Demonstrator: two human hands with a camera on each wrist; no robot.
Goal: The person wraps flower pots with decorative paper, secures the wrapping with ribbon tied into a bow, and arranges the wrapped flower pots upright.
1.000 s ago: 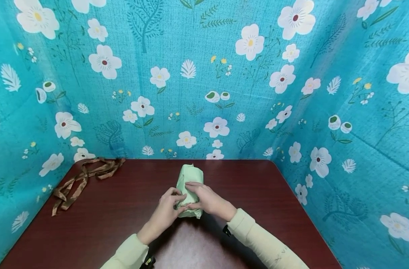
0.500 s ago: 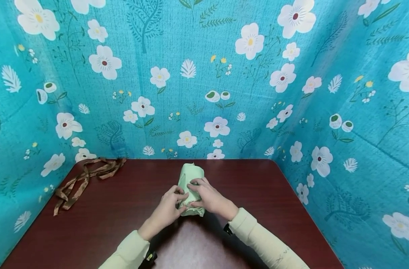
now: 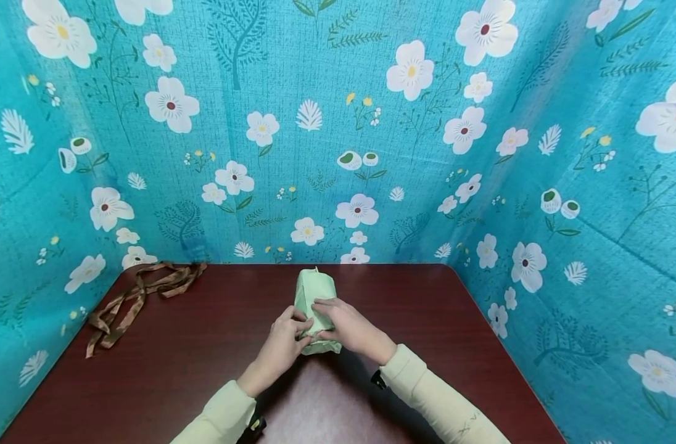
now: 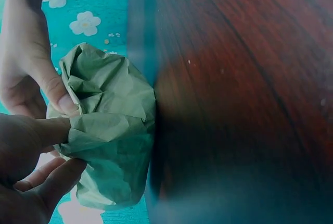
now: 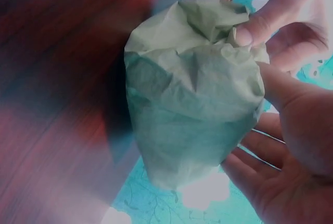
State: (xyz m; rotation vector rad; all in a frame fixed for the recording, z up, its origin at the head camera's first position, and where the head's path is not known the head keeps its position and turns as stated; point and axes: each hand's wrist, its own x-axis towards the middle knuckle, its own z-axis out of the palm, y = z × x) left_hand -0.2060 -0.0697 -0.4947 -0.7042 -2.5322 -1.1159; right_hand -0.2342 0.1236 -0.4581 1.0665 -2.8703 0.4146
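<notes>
A pale green paper-wrapped package (image 3: 317, 290) lies on the dark red table, its length running away from me. Its near end has crumpled, folded paper, seen closely in the left wrist view as the package (image 4: 112, 135) and in the right wrist view as the package (image 5: 187, 88). My left hand (image 3: 279, 342) pinches the folded paper at the left of that end, with thumb and fingers bent. My right hand (image 3: 351, 327) holds the right side, fingers over the top and thumb at the near end. What the paper wraps is hidden.
A brown patterned ribbon (image 3: 140, 293) lies loosely looped at the table's back left. Blue flowered cloth (image 3: 282, 154) hangs behind the table (image 3: 427, 308) and along both sides.
My left hand has shifted slightly right along the folded end. The right fingers bent up half a second ago and now lie flatter on the package. The ribbon stays put.
</notes>
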